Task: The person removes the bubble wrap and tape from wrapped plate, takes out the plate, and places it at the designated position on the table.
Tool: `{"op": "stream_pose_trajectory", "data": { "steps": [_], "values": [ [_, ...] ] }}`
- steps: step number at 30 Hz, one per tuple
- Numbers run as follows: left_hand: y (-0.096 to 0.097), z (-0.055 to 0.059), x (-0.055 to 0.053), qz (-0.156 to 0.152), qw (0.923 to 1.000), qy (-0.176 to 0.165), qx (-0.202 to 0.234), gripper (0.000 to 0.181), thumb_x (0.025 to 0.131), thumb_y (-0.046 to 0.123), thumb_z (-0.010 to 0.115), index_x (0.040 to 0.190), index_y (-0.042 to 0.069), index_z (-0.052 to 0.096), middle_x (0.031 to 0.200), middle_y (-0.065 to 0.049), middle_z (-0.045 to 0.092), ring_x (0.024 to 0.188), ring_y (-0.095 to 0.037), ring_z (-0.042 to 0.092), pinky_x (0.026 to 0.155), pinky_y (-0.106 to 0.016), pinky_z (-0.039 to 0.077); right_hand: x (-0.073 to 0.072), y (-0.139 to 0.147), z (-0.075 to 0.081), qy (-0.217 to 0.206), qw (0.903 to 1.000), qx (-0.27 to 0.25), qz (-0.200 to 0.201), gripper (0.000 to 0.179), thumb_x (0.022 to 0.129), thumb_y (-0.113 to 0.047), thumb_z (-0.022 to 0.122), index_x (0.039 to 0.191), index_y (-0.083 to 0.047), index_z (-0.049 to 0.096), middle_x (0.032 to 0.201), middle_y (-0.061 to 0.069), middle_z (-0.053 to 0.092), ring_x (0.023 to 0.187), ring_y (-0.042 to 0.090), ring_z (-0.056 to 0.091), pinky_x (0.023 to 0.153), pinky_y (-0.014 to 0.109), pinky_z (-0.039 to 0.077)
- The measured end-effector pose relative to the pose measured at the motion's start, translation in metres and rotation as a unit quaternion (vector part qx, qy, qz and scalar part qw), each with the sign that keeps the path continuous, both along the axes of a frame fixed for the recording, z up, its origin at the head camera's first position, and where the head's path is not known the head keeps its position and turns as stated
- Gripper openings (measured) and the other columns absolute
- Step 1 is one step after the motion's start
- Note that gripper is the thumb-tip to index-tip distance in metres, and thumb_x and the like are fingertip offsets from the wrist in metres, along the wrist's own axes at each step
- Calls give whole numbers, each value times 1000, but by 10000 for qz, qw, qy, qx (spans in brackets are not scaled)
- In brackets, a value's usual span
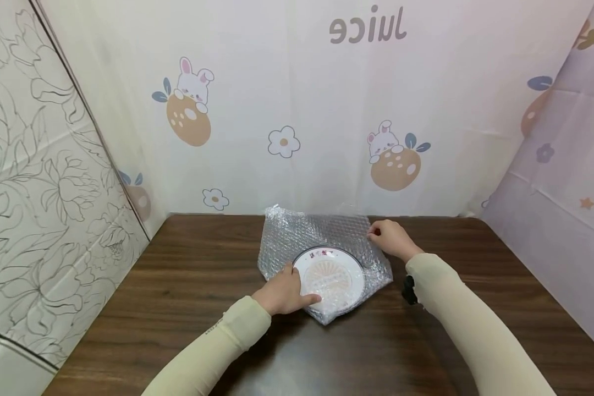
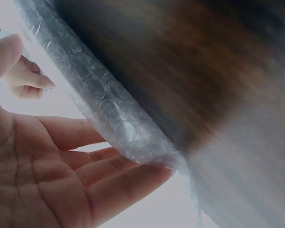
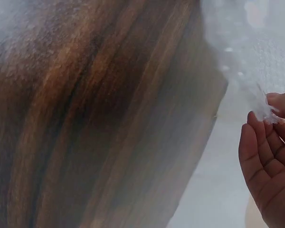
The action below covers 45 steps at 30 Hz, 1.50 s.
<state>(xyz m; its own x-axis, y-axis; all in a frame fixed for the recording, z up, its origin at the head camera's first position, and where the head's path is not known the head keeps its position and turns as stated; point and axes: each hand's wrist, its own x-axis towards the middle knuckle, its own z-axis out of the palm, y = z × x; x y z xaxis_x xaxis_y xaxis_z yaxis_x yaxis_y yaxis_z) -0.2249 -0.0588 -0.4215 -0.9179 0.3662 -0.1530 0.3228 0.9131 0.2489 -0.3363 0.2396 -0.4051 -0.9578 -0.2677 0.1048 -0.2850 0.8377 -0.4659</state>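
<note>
A round white plate (image 1: pixel 331 280) with a dark rim line, red characters and a pale fan-like pattern lies on a sheet of bubble wrap (image 1: pixel 304 228). A folded part of the wrap covers the plate's front. My left hand (image 1: pixel 284 291) rests against the plate's left edge, thumb toward the front. In the left wrist view, the fingers of that hand (image 2: pixel 85 166) reach nearly straight to the wrap's folded edge (image 2: pixel 118 114). My right hand (image 1: pixel 393 239) pinches the wrap's right side between thumb and fingertips. The right wrist view shows the pinched wrap corner (image 3: pixel 263 111) at the fingertips.
The dark wood-grain table (image 1: pixel 203 264) extends on both sides of the wrap. Behind it hangs a pale curtain (image 1: pixel 322 110) with printed rabbits, fruit and flowers. A flower-patterned panel (image 1: pixel 54 181) stands at the left. A small black object (image 1: pixel 409 290) sits at the right sleeve.
</note>
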Motion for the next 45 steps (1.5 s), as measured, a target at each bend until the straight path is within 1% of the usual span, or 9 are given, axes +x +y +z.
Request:
{"op": "stream_pose_trajectory", "data": {
  "steps": [5,13,19,23,26,30,34,39,45],
  "values": [
    [-1,0,-1,-28,10000,51,-6,102,87,68,56,141,-16,39,152,-33,32,133,-41,48,108,-42,45,-6,2,-4,-192,9998,68,-20,17,96,-12,57,96,1,69,83,11,66,63,16,55,60,30,46],
    [-1,1,-1,-74,10000,27,59,101,86,67,58,142,-16,39,153,-32,31,133,-40,48,108,-42,45,-6,6,-8,-215,9997,146,-43,16,94,-11,59,85,-1,67,68,5,59,58,15,48,56,29,40],
    [-3,3,-1,-97,9999,-23,125,101,86,66,59,141,-16,39,153,-32,31,136,-39,46,109,-41,44,-2,3,-1,-32,9997,175,-187,18,96,-17,60,94,1,63,72,7,55,60,16,45,56,31,37],
    [-5,1,-2,-147,9998,50,142,101,86,66,60,140,-17,40,151,-34,33,135,-39,47,109,-41,44,5,-8,8,368,9983,340,-304,34,97,-22,60,118,4,60,82,11,56,67,20,48,60,35,39],
    [-5,-1,-3,-187,9996,97,166,100,85,66,61,139,-17,41,150,-34,34,134,-39,47,109,-40,44,16,-15,13,617,9963,494,-323,54,97,-26,60,140,5,48,105,19,59,83,27,55,69,41,45],
    [-3,0,-3,-204,9996,53,180,101,86,66,60,140,-17,40,151,-34,33,136,-39,46,110,-40,43,31,-23,19,1008,9913,809,-233,56,96,-27,62,141,4,47,130,27,51,114,40,53,87,54,49],
    [-1,1,-3,-157,9998,-57,119,101,87,66,58,142,-16,38,153,-32,30,137,-39,44,110,-41,42,38,-30,22,1230,9867,1064,12,59,95,-26,63,142,5,45,145,29,41,134,46,39,104,59,41],
    [-1,1,-4,-81,9999,-45,83,102,86,68,58,142,-15,38,153,-31,31,135,-39,47,109,-41,44,42,-37,19,931,9876,1187,435,69,94,-30,66,147,4,38,151,27,37,139,46,37,110,59,35],
    [-1,1,-4,-84,9999,63,89,103,84,69,60,140,-16,41,151,-31,34,129,-37,53,105,-39,47,47,-38,10,-50,9901,1180,753,84,92,-44,65,152,2,30,158,26,26,143,47,29,110,61,34]
  ]
}}
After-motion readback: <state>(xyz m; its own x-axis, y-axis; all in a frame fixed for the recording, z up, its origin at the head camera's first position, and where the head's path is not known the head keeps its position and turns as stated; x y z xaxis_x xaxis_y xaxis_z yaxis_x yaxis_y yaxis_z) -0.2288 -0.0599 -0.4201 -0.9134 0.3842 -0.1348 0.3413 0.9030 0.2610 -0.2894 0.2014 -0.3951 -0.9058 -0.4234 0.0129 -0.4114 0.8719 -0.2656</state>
